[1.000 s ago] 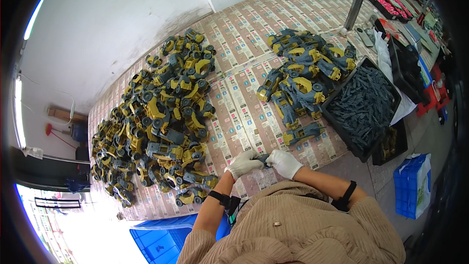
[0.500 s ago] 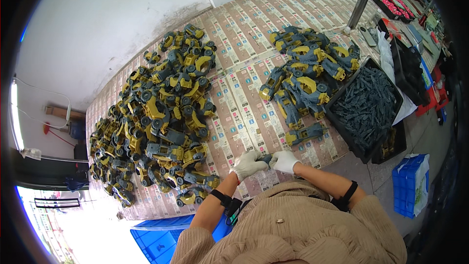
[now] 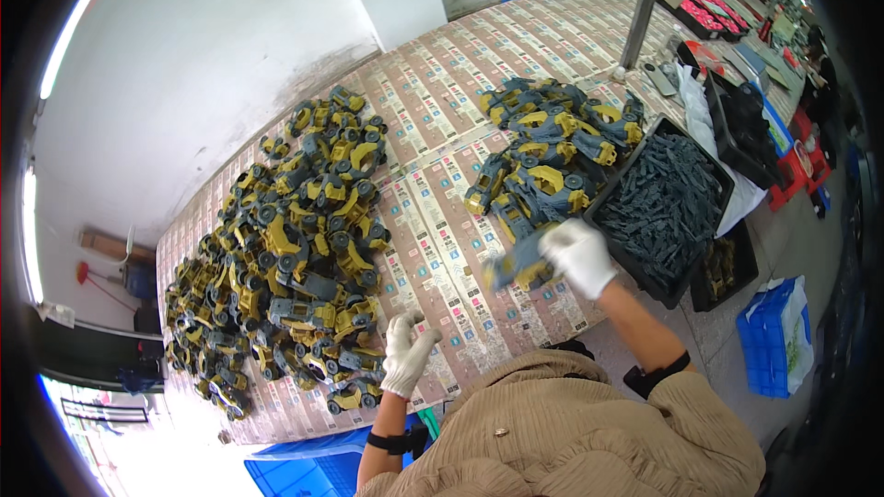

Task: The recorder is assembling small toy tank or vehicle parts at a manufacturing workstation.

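Note:
My right hand [image 3: 582, 260], in a white glove, grips a grey and yellow toy car [image 3: 517, 263], both smeared by motion. It is at the near edge of a smaller pile of toy car bodies [image 3: 552, 127]. My left hand [image 3: 405, 356], also gloved, hovers by the table's near edge with thumb and fingers apart and nothing visible in it. Beside it on the left spreads a large heap of wheeled toy cars [image 3: 295, 230], with one car [image 3: 354, 396] at its near end.
A black tray of dark grey plastic parts [image 3: 665, 207] stands right of the smaller pile, another black tray [image 3: 737, 278] below it. A metal post [image 3: 640, 23] rises from the patterned tabletop [image 3: 433, 221]. Blue crates [image 3: 769, 340] flank me, one at lower left.
My hands were together over a small dark piece and have parted. The right went up and right to take the single toy car; the left moved left toward the heap. The view shifted slightly.

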Demonstrator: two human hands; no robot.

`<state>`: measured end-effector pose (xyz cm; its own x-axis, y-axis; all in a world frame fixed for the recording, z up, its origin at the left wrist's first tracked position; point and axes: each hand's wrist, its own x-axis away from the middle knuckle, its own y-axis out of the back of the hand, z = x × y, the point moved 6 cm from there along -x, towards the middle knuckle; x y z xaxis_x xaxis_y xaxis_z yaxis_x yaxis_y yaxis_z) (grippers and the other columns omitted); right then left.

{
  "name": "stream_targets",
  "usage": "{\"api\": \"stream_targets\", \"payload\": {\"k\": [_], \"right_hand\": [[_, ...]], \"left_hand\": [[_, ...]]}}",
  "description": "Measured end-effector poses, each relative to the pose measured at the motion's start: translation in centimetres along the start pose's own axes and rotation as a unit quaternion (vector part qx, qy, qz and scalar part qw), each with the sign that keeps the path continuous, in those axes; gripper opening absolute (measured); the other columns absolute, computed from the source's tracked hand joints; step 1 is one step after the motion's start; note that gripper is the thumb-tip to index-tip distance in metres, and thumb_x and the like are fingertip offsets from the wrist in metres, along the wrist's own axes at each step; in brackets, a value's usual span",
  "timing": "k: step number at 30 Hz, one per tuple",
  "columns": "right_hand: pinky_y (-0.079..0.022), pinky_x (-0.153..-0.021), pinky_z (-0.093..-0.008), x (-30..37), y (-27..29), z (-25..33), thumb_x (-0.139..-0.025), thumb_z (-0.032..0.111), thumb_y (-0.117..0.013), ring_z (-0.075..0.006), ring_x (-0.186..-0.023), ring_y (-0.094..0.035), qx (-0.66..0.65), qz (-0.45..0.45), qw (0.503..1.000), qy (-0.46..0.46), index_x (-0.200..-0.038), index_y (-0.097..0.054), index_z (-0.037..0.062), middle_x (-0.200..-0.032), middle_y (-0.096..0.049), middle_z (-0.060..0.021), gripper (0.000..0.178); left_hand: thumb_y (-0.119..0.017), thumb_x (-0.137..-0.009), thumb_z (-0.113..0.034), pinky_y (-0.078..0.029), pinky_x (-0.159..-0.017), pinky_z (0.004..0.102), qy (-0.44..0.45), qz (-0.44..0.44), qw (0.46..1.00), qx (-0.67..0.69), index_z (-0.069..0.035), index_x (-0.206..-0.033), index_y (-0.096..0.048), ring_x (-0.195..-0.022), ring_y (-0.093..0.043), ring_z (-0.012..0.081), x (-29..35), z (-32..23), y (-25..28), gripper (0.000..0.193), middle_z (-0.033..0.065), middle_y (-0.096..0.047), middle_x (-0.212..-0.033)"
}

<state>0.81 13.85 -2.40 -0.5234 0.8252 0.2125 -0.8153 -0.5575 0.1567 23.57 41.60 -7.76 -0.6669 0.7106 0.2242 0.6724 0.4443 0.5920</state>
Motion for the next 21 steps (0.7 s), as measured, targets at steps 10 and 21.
{"api": "stream_targets", "payload": {"k": [10, 21], "right_hand": [[-0.051, -0.069, -0.0279, -19.1, 16.0, -3.1, -0.095, 0.015, -0.072, -0.0111, -0.073, -0.063, -0.076, -0.354, 0.914, 0.184, -0.105, -0.072, 0.0024, -0.088, -0.070, -0.0016, 0.016], [-0.051, -0.076, -0.0291, -17.8, 15.3, -4.4, -0.104, 0.043, -0.054, -0.0133, -0.088, -0.065, 0.134, -0.215, 0.966, -0.045, -0.144, -0.057, 0.0156, -0.122, -0.069, -0.0021, 0.049]], "left_hand": [[-0.067, -0.088, -0.020, -0.049, -0.083, 0.0291, 0.135, -0.027, 0.983, 0.118, -0.001, -0.103, -0.070, -0.090, -0.061, 0.0131, 7.3, 6.8, 3.4, 0.024, 0.0037, -0.069, -0.093], [-0.073, -0.077, -0.034, -0.046, -0.099, 0.0417, 0.329, -0.237, 0.914, -0.021, -0.001, -0.122, -0.062, -0.118, -0.057, 0.0353, 15.0, 12.1, 4.3, 0.057, 0.0201, -0.059, -0.127]]}}
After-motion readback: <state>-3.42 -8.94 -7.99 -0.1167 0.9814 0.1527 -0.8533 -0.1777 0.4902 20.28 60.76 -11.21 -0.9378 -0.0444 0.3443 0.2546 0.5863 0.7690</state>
